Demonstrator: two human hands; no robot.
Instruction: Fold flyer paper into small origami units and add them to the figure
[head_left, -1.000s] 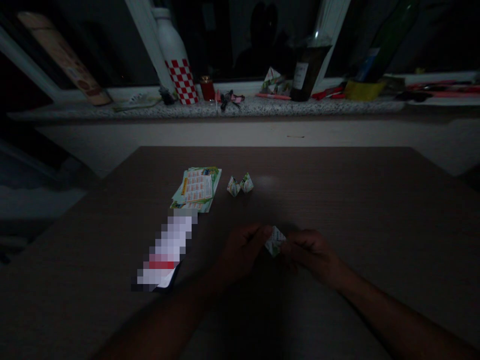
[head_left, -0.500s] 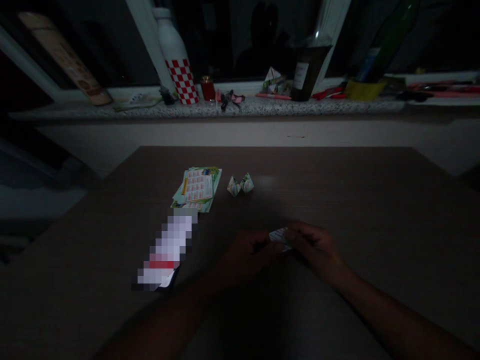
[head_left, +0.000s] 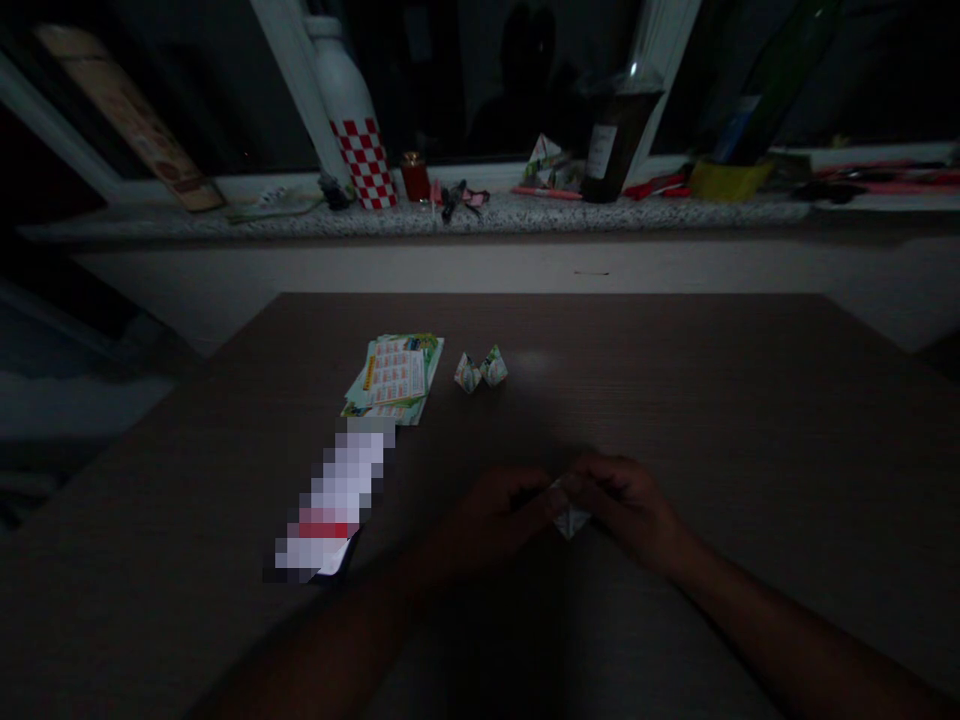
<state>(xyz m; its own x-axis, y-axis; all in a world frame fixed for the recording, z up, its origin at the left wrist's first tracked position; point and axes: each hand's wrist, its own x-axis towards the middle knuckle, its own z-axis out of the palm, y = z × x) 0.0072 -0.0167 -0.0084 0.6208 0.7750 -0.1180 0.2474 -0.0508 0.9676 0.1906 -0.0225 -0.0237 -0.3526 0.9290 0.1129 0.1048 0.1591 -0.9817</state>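
Observation:
Between my two hands is a small piece of folded paper (head_left: 571,522), pale and pointed at its lower end. My left hand (head_left: 510,505) pinches its left side, thumb and fingers closed. From the other side my right hand (head_left: 626,505) grips it, fingertips nearly meeting those of the left. The fingers cover the paper's upper part. Beyond the hands, two small folded paper pieces (head_left: 481,370) with green and white print stand on the table. Left of them lies a pile of printed paper sheets (head_left: 397,372).
A phone (head_left: 337,505), its screen blurred out, lies on the brown table (head_left: 712,400) left of my hands. On the stone windowsill (head_left: 480,225) stand a red-checked white bottle (head_left: 358,130), a dark cup (head_left: 616,145), a small red jar (head_left: 414,178) and a green bottle (head_left: 787,75).
The folded paper has turned in my hands; its point now faces down toward me, where a printed face showed before. Both hands have shifted slightly closer together.

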